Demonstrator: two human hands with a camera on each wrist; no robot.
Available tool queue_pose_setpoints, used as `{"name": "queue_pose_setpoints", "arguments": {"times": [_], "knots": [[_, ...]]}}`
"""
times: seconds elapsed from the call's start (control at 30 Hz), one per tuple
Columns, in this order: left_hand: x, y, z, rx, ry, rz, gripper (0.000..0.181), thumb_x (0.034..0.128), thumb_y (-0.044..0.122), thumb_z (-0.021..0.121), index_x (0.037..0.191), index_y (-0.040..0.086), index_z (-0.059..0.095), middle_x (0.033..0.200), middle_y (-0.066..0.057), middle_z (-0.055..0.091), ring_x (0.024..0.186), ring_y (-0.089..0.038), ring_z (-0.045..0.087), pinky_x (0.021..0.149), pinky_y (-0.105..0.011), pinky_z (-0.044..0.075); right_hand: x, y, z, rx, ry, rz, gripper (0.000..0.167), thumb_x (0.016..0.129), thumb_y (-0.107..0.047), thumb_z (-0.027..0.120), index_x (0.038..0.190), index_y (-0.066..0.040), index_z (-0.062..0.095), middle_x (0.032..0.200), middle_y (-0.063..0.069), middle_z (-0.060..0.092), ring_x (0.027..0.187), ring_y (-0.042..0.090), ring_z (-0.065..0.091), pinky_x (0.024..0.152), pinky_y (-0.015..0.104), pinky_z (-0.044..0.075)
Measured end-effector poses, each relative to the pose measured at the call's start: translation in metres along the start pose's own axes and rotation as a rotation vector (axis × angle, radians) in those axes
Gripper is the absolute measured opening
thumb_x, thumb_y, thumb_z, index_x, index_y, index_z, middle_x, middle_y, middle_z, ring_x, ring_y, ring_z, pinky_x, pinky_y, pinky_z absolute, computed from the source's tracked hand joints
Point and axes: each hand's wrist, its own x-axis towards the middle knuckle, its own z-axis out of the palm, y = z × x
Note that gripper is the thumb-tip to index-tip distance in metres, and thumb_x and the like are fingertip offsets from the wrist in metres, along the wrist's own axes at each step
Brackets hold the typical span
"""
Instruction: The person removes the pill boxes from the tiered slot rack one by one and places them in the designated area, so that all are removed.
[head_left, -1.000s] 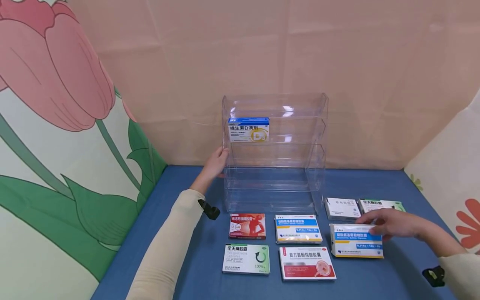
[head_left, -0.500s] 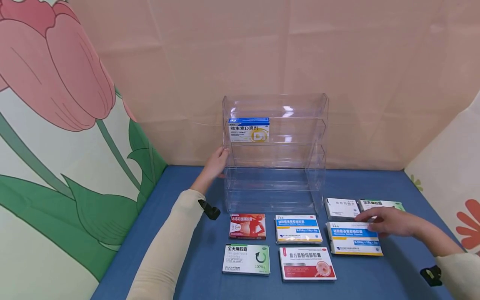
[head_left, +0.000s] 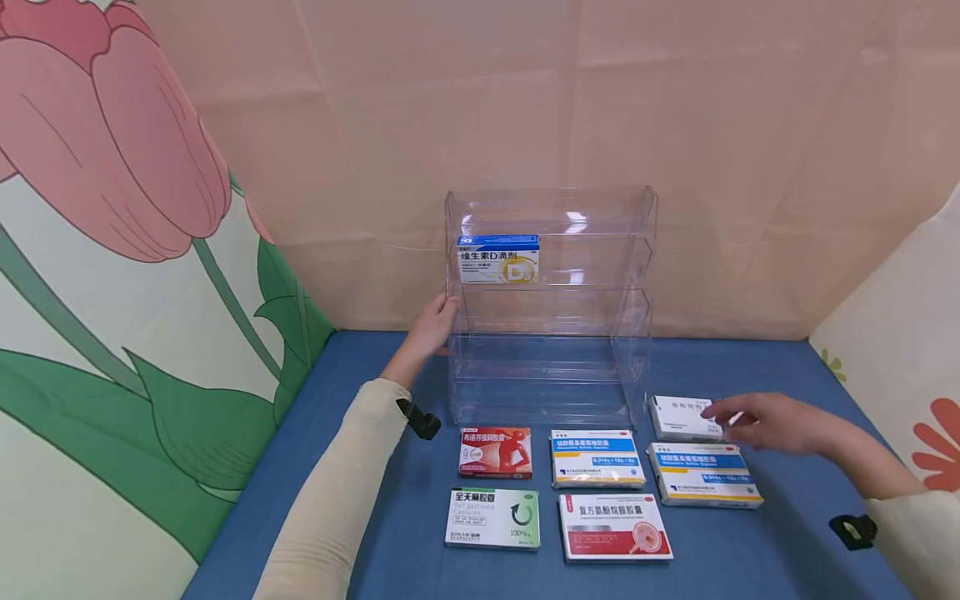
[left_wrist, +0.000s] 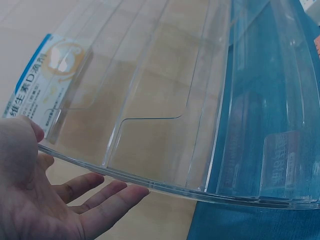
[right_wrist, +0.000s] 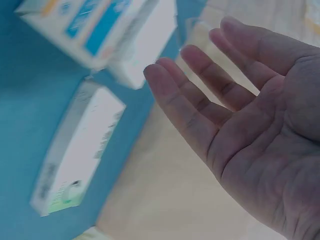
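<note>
A clear plastic tiered rack (head_left: 551, 358) stands upright at the back of the table. My left hand (head_left: 433, 325) is at its left side; in the left wrist view the thumb (left_wrist: 31, 127) meets the edge and the other fingers extend loosely along the outside. My right hand (head_left: 780, 425) hovers at the right, holding nothing, its fingers extended in the right wrist view. Beneath its fingertips lies a white medicine box (head_left: 682, 417). In front of that lies a blue-and-white medicine box (head_left: 705, 475). The green-and-white box (right_wrist: 77, 150) behind the hand is hidden in the head view.
A vitamin D box (head_left: 498, 260) stands in an upper tier of the rack. Before the rack lie a red box (head_left: 495, 452), a second blue-and-white box (head_left: 597, 458), a green-and-white box (head_left: 492, 518) and a red-and-white box (head_left: 615, 527). A pink cloth backdrop (head_left: 750, 167) rises behind.
The right-hand blue-and-white box has moved slightly left and back, into line with its neighbour. My right hand has released it and shifted back over the white box. The left hand stays put.
</note>
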Motion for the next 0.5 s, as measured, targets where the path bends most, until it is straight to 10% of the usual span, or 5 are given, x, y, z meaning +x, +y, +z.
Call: {"name": "queue_pose_setpoints", "arguments": {"times": [0.5], "knots": [[-0.001,0.001,0.0,-0.001,-0.007,-0.004,0.053,0.1064,0.046,0.035,0.15,0.017,0.043,0.152,-0.015,0.044,0.127,-0.042,0.05,0.079,-0.057,0.06,0.021,-0.073,-0.04,-0.192,0.18,-0.251,0.035,0.093,-0.02,0.073,0.126,-0.007,0.069,0.12,0.01,0.071,0.106,0.029,0.069,0.083,0.041,0.061]]}}
